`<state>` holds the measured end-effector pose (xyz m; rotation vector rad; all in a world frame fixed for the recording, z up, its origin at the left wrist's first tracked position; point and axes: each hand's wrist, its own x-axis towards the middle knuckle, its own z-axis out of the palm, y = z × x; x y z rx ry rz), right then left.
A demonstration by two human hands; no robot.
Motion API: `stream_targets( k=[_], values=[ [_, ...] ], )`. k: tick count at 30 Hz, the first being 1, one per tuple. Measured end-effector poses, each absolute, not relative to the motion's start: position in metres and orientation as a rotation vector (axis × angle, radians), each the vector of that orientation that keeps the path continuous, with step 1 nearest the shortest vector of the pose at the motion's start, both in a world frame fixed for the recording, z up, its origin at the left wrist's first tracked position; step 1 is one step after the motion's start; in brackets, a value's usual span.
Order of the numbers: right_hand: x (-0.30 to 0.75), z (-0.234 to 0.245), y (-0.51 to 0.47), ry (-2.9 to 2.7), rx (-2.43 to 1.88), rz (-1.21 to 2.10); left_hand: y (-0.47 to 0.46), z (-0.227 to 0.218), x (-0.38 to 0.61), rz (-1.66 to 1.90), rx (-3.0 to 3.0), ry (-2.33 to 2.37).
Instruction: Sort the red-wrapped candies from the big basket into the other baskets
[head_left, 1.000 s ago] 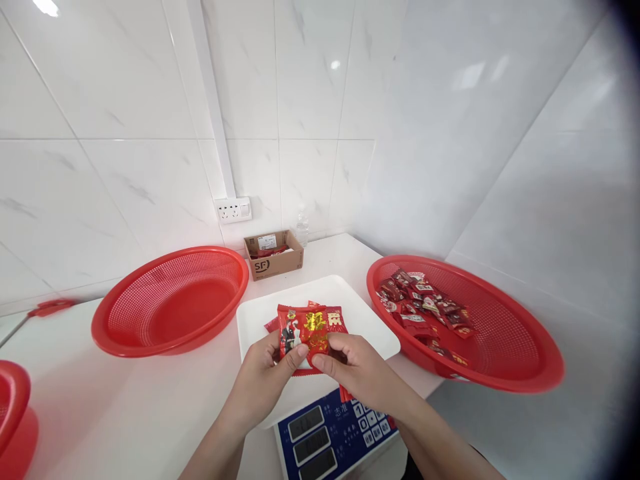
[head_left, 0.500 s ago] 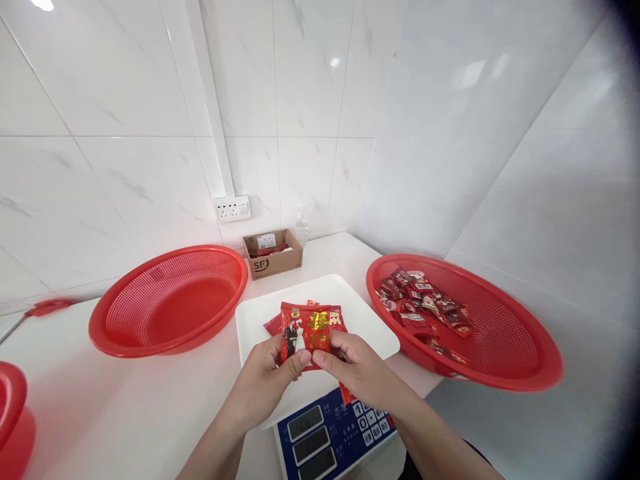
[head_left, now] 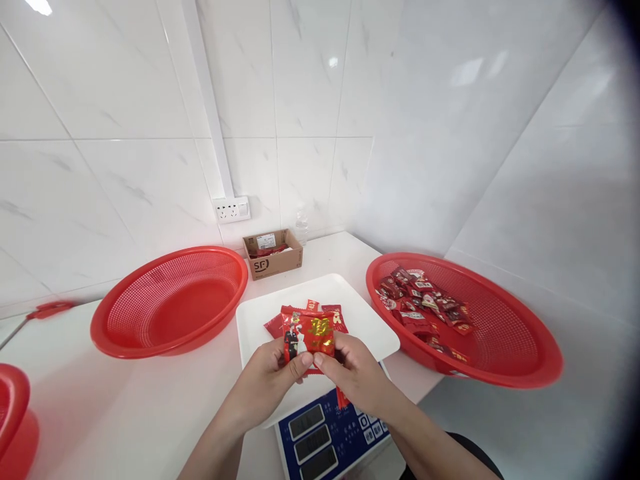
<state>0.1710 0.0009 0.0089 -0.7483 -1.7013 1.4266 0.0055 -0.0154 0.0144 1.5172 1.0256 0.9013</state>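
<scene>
Between both hands I hold a red candy packet (head_left: pixel 310 335) with gold lettering and a printed couple. My left hand (head_left: pixel 267 380) grips its left edge, and my right hand (head_left: pixel 357 373) grips the right, thumbs meeting at the bottom front. Another red strip (head_left: pixel 342 399) pokes out beneath my right hand; what it belongs to is hidden. Behind the packet, several red wrapped candies (head_left: pixel 276 325) lie on the white tray (head_left: pixel 320 288) of a scale. Its blue panel (head_left: pixel 345 427) with displays and keys shows below my hands.
To the right, a red basket (head_left: pixel 520 347) holds several wrapped candies (head_left: pixel 425 303). Another red basket (head_left: pixel 170 300) stands at left, with a third red rim (head_left: pixel 13 407) at the left edge. A cardboard box (head_left: pixel 274 260) and a clear bottle (head_left: pixel 301 225) stand by the wall.
The packet has tilted and lowered slightly in my hands, uncovering more of the candies behind it. Both hands keep their hold.
</scene>
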Motion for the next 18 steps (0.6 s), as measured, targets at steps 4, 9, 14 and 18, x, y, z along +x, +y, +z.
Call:
stream_targets(
  k=[4,9,14,18],
  values=[
    [0.171,0.008,0.001,-1.655,-0.783,1.416,-0.017,0.017,0.005,0.894,1.516,0.984],
    [0.173,0.012,0.001,-1.642,-0.728,1.541,-0.018,0.018,0.006,0.923,1.437,1.056],
    [0.176,0.004,0.003,-1.737,-0.724,1.483,-0.017,0.016,0.007,1.015,1.370,1.093],
    [0.179,-0.005,0.004,-1.823,-0.919,1.321,-0.016,0.013,0.006,1.066,1.352,1.071]
  ],
)
